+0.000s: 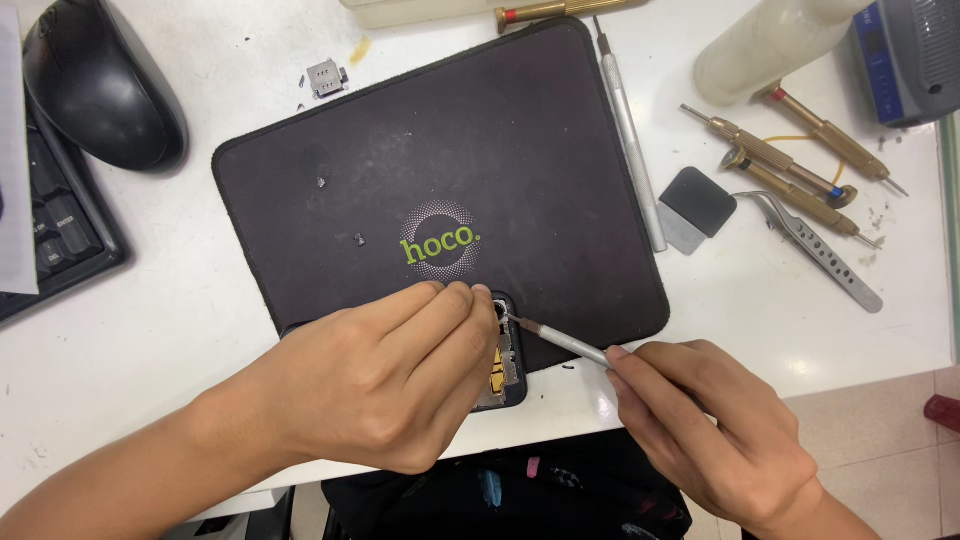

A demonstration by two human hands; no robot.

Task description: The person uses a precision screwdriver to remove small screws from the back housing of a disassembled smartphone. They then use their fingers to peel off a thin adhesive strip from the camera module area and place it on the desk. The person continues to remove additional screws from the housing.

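the left hand presses the opened phone flat under its fingers, while the right hand pinches a slim metal screwdriver whose long axis slants up-left, tip touching the phone's top corner just beside the left fingertips.

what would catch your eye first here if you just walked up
Two bare hands meet at the near edge of a dark work mat: the left hand steadies an opened phone, the right hand pokes a thin silver tool into its top corner. Brass screwdrivers lie far right.
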